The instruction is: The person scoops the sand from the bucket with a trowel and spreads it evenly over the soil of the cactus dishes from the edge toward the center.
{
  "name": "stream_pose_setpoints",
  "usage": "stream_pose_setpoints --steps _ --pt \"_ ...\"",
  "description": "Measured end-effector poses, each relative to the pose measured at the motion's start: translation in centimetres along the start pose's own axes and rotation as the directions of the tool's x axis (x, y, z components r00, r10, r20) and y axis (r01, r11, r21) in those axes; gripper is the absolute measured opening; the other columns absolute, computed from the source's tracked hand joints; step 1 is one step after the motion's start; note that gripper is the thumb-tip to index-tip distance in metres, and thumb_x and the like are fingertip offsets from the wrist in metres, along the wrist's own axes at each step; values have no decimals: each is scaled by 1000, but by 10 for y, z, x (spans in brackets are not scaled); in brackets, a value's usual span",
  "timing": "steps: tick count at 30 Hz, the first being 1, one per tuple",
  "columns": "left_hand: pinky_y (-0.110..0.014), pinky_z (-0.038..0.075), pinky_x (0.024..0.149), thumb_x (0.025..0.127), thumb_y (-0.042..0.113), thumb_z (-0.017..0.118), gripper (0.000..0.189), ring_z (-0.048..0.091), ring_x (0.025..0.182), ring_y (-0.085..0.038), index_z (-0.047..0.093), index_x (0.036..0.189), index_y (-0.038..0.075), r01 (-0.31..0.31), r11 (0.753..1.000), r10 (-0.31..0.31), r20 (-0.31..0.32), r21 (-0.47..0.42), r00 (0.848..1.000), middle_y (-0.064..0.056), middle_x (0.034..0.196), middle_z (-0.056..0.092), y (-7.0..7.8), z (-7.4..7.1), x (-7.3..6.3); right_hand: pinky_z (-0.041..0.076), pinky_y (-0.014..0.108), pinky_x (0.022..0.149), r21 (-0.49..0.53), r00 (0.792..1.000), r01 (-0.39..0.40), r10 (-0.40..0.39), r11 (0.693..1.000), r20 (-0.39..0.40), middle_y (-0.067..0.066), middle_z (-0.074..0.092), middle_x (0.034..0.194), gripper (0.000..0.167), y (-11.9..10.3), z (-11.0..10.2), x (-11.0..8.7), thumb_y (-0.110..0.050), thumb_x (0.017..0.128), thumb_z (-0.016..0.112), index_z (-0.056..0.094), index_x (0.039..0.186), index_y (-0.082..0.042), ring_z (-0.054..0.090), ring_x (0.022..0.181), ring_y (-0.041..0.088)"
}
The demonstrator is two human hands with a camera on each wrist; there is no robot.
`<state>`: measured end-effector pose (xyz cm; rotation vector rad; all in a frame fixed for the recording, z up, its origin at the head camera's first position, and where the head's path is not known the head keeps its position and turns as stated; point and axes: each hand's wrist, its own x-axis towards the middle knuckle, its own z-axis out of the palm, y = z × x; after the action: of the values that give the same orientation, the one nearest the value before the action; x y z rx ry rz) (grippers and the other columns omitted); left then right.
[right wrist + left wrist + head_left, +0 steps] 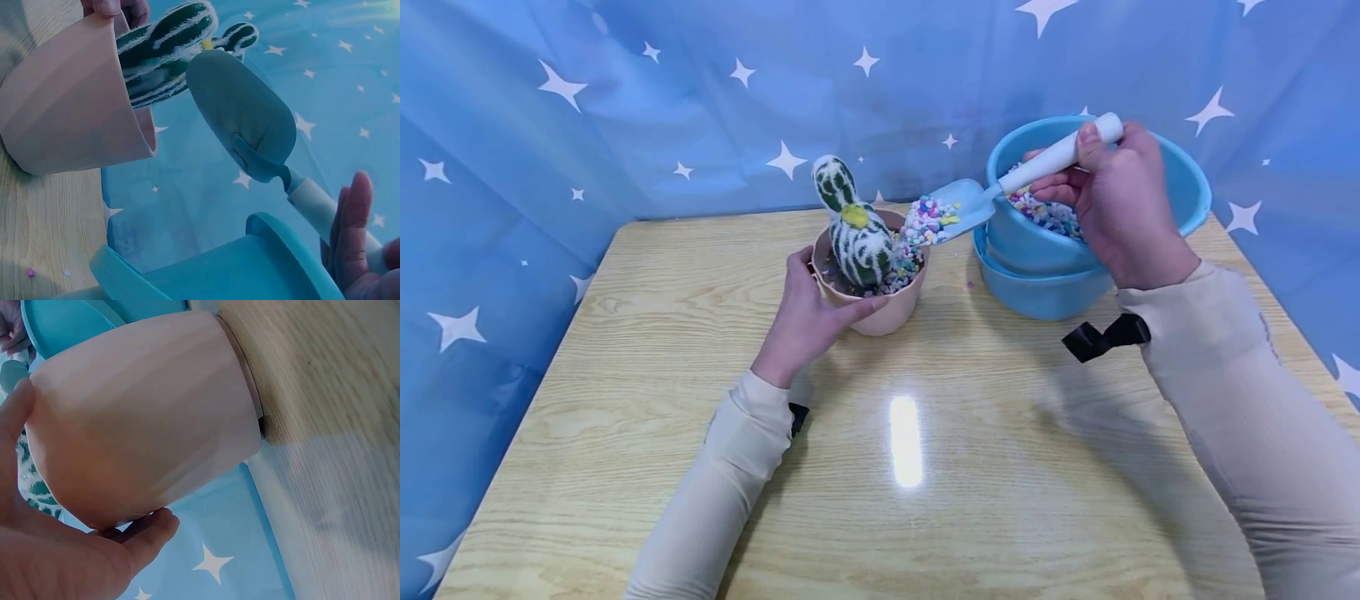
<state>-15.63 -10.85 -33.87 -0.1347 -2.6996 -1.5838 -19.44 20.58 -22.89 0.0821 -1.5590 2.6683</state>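
Observation:
My left hand [805, 317] grips the rim of a pinkish-beige flower pot [887, 317], thumb along the near side and fingers at the left. In the pot stands a green and white cactus [859, 250] with a yellow spot, colourful pebbles [904, 265] lying to its right. My right hand [1127, 204] holds a small trowel [1052, 158] by its white handle. The trowel's light blue blade, loaded with more pebbles [931, 218], has its tip over the pot's right rim. The right wrist view shows the blade's underside beside the cactus.
At the back right, a blue basin [1191, 192] with pebbles in it sits in another blue container [1045, 300]. My right hand is above it. A stray pink pebble [30, 272] lies on the wooden table [700, 300]. A blue star-patterned curtain [700, 92] hangs behind.

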Motion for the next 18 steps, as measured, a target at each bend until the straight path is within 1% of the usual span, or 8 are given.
stream_pose_setpoints --steps 3,7,13,16,18 --pt "-39 33 107 67 66 80 118 37 131 -21 20 148 5 8 1000 -8 -8 14 1000 -11 144 32 3 0 0 58 32 62 -32 1000 6 -6 999 -3 26 66 98 28 0 3 1 -17 102 47 31 117 0 65 61 29" --pt "-39 34 106 66 65 81 116 38 129 -21 21 146 5 18 1000 -18 -23 8 1000 -11 142 33 6 0 -1 57 32 63 -80 1000 14 -14 997 -3 25 66 98 27 0 6 2 -17 102 46 31 117 -2 65 62 28" --pt "-39 35 105 64 65 82 117 40 127 -22 23 145 5 33 999 -32 -57 16 998 -11 140 35 8 3 -2 57 33 63 -102 1000 29 -29 994 -3 24 67 98 25 0 9 3 -18 101 48 32 115 -4 66 62 28" --pt "-38 35 105 64 64 84 118 40 126 -22 22 145 4 48 998 -46 -66 28 997 -12 140 35 9 5 -3 57 34 63 -121 1000 20 -21 992 -3 24 67 99 25 0 10 2 -18 101 49 33 114 -5 66 63 27" --pt "-38 35 105 63 64 84 119 41 126 -23 22 145 4 55 998 -52 -69 38 996 -13 139 35 9 6 -4 57 34 64 -139 1000 22 -21 990 11 24 67 99 25 0 11 1 -19 101 49 33 114 -5 66 64 27"
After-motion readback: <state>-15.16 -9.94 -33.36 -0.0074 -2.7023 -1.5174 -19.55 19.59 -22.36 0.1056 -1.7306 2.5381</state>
